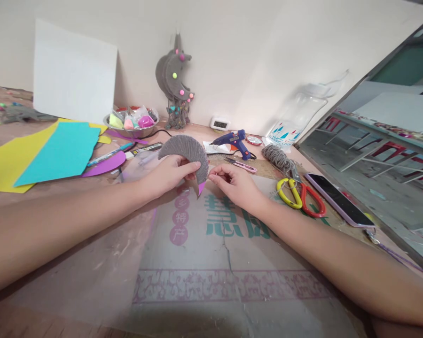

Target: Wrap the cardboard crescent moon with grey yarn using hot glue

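A crescent [188, 148] wrapped in grey cord is gripped by my left hand [178, 170], the thumb lying across its face. Its lower tip is bare and purple. Just right of that tip is my right hand [234, 182], its thumb and forefinger pinched together; whatever lies between them is too small to make out. Under both hands a clear sheet covers a printed board [197, 253] with green and purple characters. A finished-looking grey moon ornament [174, 75] with coloured balls hangs on the wall behind.
Yellow sheets [3, 159] and a blue sheet [59, 152] lie left, near a bowl [132, 129]. A glue gun [234, 141], a cutter [241, 164], grey cord [278, 157], scissors [312, 199] and a phone [340, 199] lie behind and right. A white board [74, 70] leans against the wall.
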The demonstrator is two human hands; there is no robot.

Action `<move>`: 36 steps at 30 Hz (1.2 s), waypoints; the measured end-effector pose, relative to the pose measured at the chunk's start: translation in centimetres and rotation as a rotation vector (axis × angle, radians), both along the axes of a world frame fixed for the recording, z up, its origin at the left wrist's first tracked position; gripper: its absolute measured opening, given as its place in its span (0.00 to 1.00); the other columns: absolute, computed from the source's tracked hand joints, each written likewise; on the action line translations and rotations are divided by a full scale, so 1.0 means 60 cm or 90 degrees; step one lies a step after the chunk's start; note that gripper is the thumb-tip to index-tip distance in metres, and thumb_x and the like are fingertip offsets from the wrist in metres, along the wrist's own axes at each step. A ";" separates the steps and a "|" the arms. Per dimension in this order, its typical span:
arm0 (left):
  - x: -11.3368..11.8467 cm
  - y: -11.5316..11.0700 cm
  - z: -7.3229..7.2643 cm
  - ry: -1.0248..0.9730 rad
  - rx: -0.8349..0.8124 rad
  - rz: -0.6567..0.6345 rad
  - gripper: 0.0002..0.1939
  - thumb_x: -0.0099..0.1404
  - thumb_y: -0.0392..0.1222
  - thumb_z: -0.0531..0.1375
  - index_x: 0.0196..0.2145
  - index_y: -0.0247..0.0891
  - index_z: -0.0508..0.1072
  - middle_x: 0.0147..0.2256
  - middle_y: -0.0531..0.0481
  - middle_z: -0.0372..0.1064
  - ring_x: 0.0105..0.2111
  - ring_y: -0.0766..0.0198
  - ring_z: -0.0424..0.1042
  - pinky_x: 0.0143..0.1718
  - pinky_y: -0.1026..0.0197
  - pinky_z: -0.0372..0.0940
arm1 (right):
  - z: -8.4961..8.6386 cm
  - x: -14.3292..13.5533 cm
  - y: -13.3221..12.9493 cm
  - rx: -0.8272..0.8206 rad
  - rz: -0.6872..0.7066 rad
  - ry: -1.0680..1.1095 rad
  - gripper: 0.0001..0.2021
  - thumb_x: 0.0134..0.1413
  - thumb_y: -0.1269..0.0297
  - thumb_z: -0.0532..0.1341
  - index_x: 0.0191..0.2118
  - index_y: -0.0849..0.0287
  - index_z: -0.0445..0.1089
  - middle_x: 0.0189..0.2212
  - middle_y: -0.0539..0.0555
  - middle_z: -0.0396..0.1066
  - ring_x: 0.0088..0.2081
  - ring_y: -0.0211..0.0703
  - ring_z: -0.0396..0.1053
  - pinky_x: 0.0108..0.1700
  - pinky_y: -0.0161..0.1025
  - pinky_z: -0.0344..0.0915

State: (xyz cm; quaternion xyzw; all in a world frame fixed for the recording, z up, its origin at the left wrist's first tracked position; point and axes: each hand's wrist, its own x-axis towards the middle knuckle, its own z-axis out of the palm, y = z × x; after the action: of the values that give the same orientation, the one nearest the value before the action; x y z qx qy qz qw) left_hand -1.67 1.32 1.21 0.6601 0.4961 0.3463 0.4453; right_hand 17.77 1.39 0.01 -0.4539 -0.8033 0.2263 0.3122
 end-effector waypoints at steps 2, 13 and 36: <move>-0.001 0.000 0.000 0.010 0.011 0.006 0.18 0.58 0.54 0.55 0.24 0.35 0.69 0.25 0.47 0.69 0.22 0.66 0.65 0.21 0.65 0.58 | 0.001 0.000 -0.001 -0.001 -0.003 0.002 0.09 0.55 0.61 0.56 0.32 0.60 0.70 0.19 0.46 0.59 0.21 0.33 0.53 0.24 0.33 0.51; -0.001 0.001 -0.001 -0.003 0.032 0.000 0.18 0.60 0.53 0.54 0.25 0.34 0.69 0.25 0.48 0.70 0.23 0.66 0.66 0.23 0.65 0.58 | 0.000 0.000 0.003 0.023 0.044 -0.030 0.08 0.56 0.65 0.56 0.32 0.60 0.70 0.26 0.50 0.68 0.27 0.35 0.61 0.31 0.35 0.57; 0.004 0.001 0.000 0.183 0.225 -0.111 0.20 0.60 0.55 0.52 0.19 0.38 0.64 0.21 0.54 0.58 0.25 0.66 0.59 0.27 0.63 0.54 | 0.010 -0.001 0.001 -0.094 0.013 0.139 0.11 0.52 0.58 0.59 0.27 0.62 0.67 0.23 0.48 0.61 0.26 0.34 0.56 0.29 0.34 0.55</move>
State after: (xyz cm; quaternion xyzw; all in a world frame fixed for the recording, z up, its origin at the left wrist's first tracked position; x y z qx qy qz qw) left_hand -1.44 1.35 1.21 0.8104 0.4274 0.2907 0.2757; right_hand 17.72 1.45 0.63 -0.4397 -0.7505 0.3360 0.3613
